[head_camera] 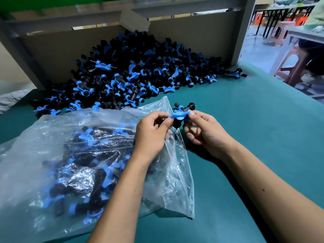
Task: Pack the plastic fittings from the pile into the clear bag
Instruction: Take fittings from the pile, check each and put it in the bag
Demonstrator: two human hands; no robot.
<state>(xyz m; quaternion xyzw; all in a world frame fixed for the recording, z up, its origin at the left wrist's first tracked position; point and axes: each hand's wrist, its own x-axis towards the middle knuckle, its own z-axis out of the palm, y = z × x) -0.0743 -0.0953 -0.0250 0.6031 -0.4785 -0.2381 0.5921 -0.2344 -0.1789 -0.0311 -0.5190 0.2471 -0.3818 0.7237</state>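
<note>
Head: fitting (180, 115) pinched between both hands.

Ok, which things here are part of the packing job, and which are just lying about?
Job:
pile
bag
fitting held by left hand and right hand

Lying about:
cardboard
stool
stray fitting, apart from the pile
</note>
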